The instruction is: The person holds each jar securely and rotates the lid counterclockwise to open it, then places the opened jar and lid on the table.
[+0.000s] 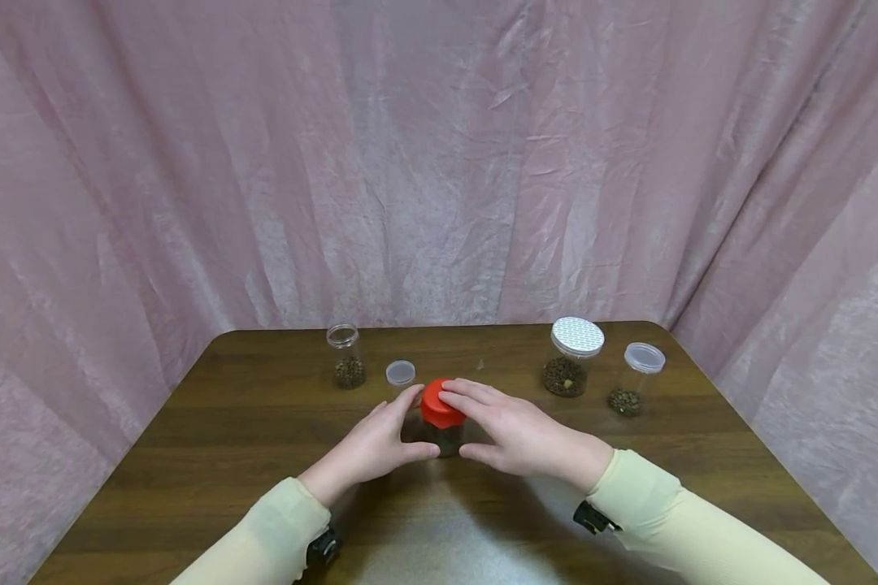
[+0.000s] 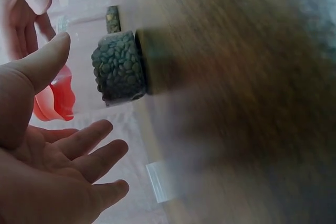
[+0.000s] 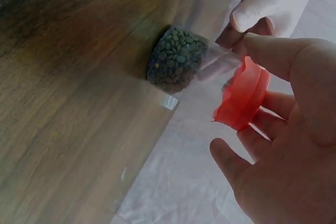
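A clear jar [image 2: 118, 69] with a wavy-edged red lid [image 1: 442, 402] stands upright on the table between both hands. Small greenish-brown pellets fill its lower part. My right hand [image 1: 515, 431] reaches over from the right, its extended fingers on the top and far side of the lid, the thumb low beside the jar. To the left, my left hand [image 1: 380, 443] is spread around that side of the jar, thumb near the jar's front. In the left wrist view, the left fingers [image 2: 97, 153] are loosely extended and hold nothing.
The brown wooden table [image 1: 263, 455] ends at a pink curtain [image 1: 439, 162]. Back left stands a clear jar [image 1: 347, 357] of pellets, near a low clear piece with a pale round top [image 1: 400, 373]. Two lidded jars of pellets, one wide [image 1: 567, 374] and one narrow [image 1: 627, 398], stand right.
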A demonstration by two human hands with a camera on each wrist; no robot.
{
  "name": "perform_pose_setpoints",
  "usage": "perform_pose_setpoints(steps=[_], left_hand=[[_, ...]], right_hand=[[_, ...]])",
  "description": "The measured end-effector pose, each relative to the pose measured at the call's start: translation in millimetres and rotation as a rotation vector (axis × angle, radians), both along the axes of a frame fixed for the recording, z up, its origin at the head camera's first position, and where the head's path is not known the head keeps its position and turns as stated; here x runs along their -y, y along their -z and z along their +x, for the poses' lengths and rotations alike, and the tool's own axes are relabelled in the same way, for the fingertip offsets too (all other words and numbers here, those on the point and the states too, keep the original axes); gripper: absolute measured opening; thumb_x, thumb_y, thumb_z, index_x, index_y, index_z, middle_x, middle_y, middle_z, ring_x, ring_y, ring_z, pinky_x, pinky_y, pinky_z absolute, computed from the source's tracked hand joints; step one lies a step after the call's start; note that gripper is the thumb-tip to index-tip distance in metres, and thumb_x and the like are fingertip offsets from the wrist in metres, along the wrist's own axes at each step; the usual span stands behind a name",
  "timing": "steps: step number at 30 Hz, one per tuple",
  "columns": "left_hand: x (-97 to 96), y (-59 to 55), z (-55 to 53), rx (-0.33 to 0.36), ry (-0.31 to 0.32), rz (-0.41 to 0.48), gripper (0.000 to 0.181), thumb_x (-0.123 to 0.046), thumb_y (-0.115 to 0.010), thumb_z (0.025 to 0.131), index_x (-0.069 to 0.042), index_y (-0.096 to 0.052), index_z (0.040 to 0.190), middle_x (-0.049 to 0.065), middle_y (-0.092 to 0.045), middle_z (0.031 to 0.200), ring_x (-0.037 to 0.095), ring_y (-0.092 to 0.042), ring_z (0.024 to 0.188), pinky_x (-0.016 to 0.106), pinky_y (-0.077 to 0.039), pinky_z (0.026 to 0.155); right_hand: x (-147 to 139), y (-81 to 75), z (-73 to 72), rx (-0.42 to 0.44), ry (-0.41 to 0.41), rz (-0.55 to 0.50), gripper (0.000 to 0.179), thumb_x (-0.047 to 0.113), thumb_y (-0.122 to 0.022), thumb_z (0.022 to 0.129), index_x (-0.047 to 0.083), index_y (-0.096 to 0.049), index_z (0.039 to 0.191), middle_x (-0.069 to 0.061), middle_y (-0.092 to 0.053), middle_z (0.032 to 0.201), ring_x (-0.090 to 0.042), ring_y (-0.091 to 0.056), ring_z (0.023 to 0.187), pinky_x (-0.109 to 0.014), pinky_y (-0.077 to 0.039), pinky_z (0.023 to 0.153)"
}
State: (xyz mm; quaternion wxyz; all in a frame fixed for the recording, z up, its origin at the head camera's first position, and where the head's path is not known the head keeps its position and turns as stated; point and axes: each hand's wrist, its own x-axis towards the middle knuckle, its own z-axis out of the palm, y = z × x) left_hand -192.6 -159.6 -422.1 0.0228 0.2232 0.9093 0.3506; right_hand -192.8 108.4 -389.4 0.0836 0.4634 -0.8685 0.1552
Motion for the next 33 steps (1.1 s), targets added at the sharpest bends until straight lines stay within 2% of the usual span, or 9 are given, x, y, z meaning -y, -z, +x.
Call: perform_pose_setpoints(steps=[8,11,14,17,25,33], left_hand=[[-2.3,3.8,-5.1,0.038,-0.019,-0.011,0.085,-0.033,-0.094,0.091,-0.002,-0.05,0.157,0.012,-0.066,0.149,0.035,-0.061,0.142,0.063,-0.024,0.13],[-3.7,5.9,-7.1,0.038,-0.018,-0.016,0.081,-0.034,-0.095,0.09,-0.005,-0.053,0.154,0.009,-0.069,0.144,0.036,-0.063,0.137,0.062,-0.034,0.125],[-5.7,7.4,-8.3,0.041,-0.013,-0.012,0.078,-0.034,-0.095,0.089,-0.007,-0.055,0.15,0.007,-0.072,0.136,0.034,-0.067,0.128,0.06,-0.048,0.114],[-8.1,8.0,-9.2,0.051,-0.009,-0.001,0.075,-0.032,-0.097,0.088,-0.007,-0.057,0.147,0.006,-0.074,0.13,0.03,-0.07,0.119,0.056,-0.054,0.106],[-9.9,8.3,-9.5,0.053,-0.013,0.014,0.071,-0.031,-0.098,0.086,-0.006,-0.059,0.14,0.006,-0.075,0.124,0.027,-0.072,0.114,0.054,-0.055,0.103],[-8.2,6.9,-8.5,0.038,-0.019,-0.003,0.068,-0.034,-0.098,0.086,-0.009,-0.061,0.137,0.005,-0.074,0.125,0.027,-0.071,0.116,0.054,-0.055,0.103]], right_hand=[[-0.2,0.5,3.2,0.048,-0.023,-0.004,0.078,0.023,-0.086,0.099,0.002,-0.048,0.164,-0.015,-0.045,0.171,-0.033,-0.047,0.155,-0.051,-0.049,0.117],[-0.3,1.3,3.6,0.066,-0.025,-0.01,0.08,0.023,-0.086,0.099,0.004,-0.046,0.166,-0.014,-0.043,0.172,-0.032,-0.046,0.156,-0.05,-0.048,0.118],[-0.6,2.4,3.9,0.078,-0.035,-0.02,0.081,0.024,-0.086,0.1,0.004,-0.045,0.167,-0.014,-0.042,0.173,-0.032,-0.045,0.157,-0.05,-0.048,0.118],[-1.0,3.2,4.3,0.082,-0.041,-0.026,0.082,0.024,-0.085,0.1,0.005,-0.044,0.167,-0.014,-0.042,0.173,-0.032,-0.044,0.157,-0.05,-0.048,0.118],[-0.9,5.5,3.9,0.079,-0.035,-0.025,0.081,0.025,-0.085,0.1,0.006,-0.044,0.168,-0.012,-0.041,0.174,-0.031,-0.044,0.157,-0.049,-0.049,0.117],[-0.5,6.1,5.4,0.096,-0.02,-0.027,0.08,0.026,-0.082,0.103,0.006,-0.042,0.168,-0.012,-0.039,0.175,-0.031,-0.044,0.157,-0.05,-0.049,0.117]])
